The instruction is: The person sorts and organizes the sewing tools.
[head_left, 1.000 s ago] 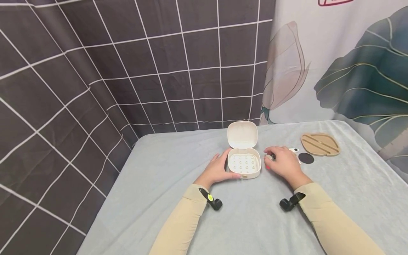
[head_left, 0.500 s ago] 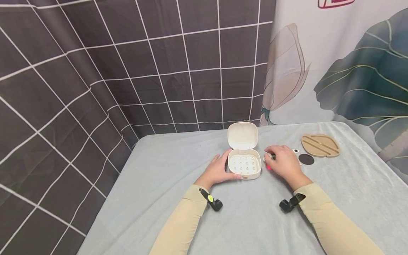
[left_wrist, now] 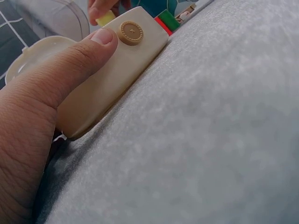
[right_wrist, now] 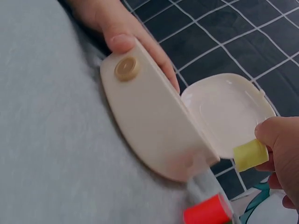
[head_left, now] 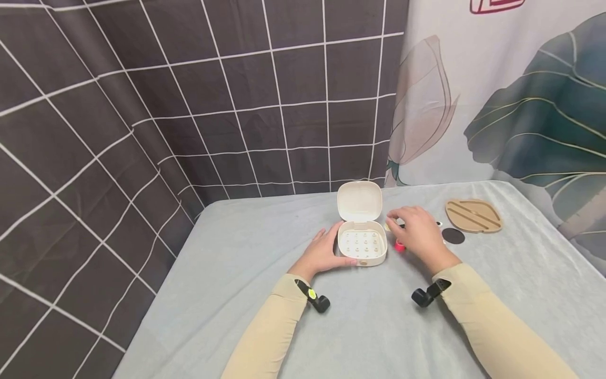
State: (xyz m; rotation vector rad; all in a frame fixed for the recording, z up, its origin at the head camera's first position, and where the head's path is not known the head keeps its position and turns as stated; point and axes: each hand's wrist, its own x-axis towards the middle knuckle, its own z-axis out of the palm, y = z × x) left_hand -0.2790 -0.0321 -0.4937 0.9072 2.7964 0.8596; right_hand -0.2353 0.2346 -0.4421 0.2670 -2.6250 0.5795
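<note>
A cream sewing box (head_left: 379,260) lies on the bed-like surface with its lid (head_left: 360,201) raised. Rows of small pegs show inside. My left hand (head_left: 323,251) grips the box's left side, its thumb on the front wall beside a round button-shaped catch (left_wrist: 131,32). Between thumb and fingers, my right hand (head_left: 418,231) pinches a small yellow thread spool (right_wrist: 251,155), just right of the box and above the cloth. A red thread spool (head_left: 400,246) sits on the cloth below that hand. In the left wrist view a green spool (left_wrist: 168,21) stands beside it.
To the right lie a dark round disc (head_left: 453,236) and a tan grooved tray-like piece (head_left: 473,215). Small items lie partly hidden behind my right hand. A grey cloth (head_left: 236,252) covers the surface, and patterned curtains (head_left: 303,121) stand behind it.
My right hand has lifted slightly and shifted toward the box, bringing up the yellow spool and uncovering more of the red one. The left hand and box stay put.
</note>
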